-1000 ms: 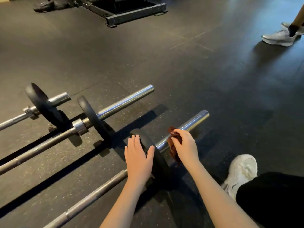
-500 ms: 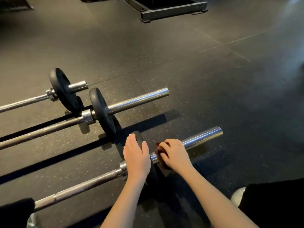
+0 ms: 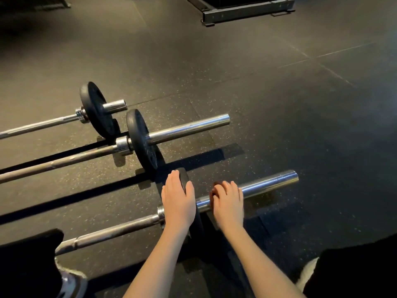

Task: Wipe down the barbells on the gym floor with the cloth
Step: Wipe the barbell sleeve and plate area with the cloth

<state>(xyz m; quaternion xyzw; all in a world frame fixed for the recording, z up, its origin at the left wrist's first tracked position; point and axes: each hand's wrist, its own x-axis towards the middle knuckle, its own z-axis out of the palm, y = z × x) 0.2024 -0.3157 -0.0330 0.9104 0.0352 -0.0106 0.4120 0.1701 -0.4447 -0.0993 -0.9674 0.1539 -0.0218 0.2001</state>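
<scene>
The left hand (image 3: 178,201) lies flat over the top edge of the black round weight plate (image 3: 184,179) on the nearest barbell, fingers fairly straight and pointing away, thumb spread to the right side of the plate; it grips nothing. Just to its right, the right hand (image 3: 228,203) curls its fingers over the shiny chrome sleeve (image 3: 270,182) of the same bar and holds a dark reddish-brown cloth (image 3: 214,189) against the metal. Only a small edge of the cloth shows by the fingertips. The sleeve runs on to the right and slightly away from the hand, and the bar's dull grey steel shaft (image 3: 118,230) runs left toward a knee in black clothing (image 3: 28,254). A second black-clad knee (image 3: 354,267) fills the near right corner, with a white shoe (image 3: 307,274) beside it.

Farther off lies the middle barbell, its black plate (image 3: 141,138) upright on the dark speckled rubber floor (image 3: 279,104), its chrome sleeve (image 3: 189,127) pointing right. Beyond that lies a third bar with a black plate (image 3: 94,108) and a short chrome stub (image 3: 113,105). At the far edge stands a dark metal frame base (image 3: 247,12).
</scene>
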